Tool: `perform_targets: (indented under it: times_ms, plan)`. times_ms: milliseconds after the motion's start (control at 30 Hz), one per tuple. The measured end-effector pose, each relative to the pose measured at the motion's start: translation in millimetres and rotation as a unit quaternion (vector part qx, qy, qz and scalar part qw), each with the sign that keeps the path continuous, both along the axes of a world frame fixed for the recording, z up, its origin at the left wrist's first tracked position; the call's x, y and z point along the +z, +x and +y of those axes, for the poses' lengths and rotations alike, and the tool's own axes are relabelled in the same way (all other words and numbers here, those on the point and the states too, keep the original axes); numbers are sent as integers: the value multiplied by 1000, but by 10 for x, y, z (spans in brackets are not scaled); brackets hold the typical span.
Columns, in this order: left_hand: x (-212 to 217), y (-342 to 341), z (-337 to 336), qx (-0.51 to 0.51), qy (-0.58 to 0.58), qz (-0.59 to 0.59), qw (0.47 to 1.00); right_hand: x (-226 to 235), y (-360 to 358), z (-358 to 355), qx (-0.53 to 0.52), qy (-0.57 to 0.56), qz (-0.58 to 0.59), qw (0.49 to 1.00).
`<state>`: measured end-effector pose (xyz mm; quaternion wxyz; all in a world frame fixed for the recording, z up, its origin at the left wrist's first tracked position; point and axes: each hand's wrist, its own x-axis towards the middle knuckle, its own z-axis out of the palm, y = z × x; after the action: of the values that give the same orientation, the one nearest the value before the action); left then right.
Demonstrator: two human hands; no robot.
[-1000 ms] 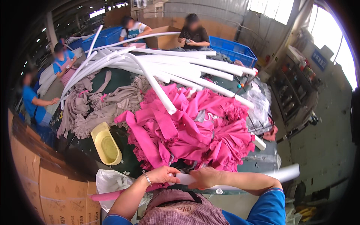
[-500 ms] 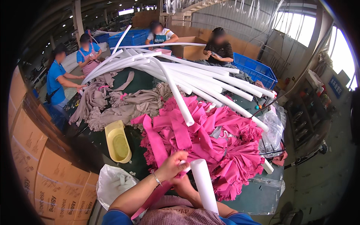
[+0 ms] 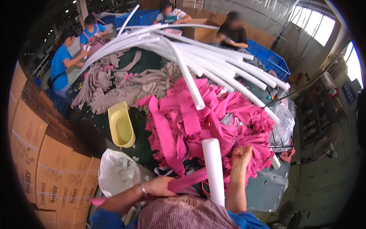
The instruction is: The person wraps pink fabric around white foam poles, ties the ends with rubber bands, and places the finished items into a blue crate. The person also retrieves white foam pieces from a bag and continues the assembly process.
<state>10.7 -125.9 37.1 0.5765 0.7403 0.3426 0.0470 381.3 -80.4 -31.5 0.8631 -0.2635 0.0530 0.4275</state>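
My left hand (image 3: pixel 162 186), with a band at its wrist, is low in front of my apron, closed on a pink fabric strip (image 3: pixel 190 179). The strip runs to the right as far as the white foam tube (image 3: pixel 212 166). That tube stands steeply upright between my forearms, its lower end near my body. To the right of it, my right hand (image 3: pixel 242 155) is a fist over the pile of pink fabric pieces (image 3: pixel 187 120); what its fingers hold is hidden. Neither hand visibly grips the tube.
Long white foam tubes (image 3: pixel 206 53) lie heaped across the table, one reaching over the pink pile. Grey-brown fabric (image 3: pixel 126 91), a yellow tub (image 3: pixel 111 126) and a white-lined bin (image 3: pixel 108 175) are at left. Cardboard boxes (image 3: pixel 57 179) stand beyond. Several people work around the far side.
My hands have moved apart: the left has dropped from the tube's top to the pink strip, and the right has moved out rightward over the pile. The view has shifted slightly.
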Motion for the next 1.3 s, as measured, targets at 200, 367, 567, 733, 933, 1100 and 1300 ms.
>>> perform_targets:
  times_ms: [200,367,567,733,933,1100,1300]
  plan:
    - [-99,-419,18,128,128,124,976,199,-1036,-314,381,-21,-316,869]
    - [-8,-430,-20,153,211,129,957,338,-1491,-298,469,-55,-350,809]
    - [128,-288,-48,249,303,102,914,410,-1796,-243,413,13,-353,839]
    - [128,-493,-260,309,322,163,880,464,-2114,-240,463,17,-342,817]
    - [122,-847,-694,374,329,204,843,501,-2468,-286,512,189,-568,617]
    - [-48,-1126,-1276,439,279,265,812,461,-2920,-472,628,236,-593,445]
    - [-369,-1187,-2098,595,126,407,682,90,-3137,-213,700,5,-391,597]
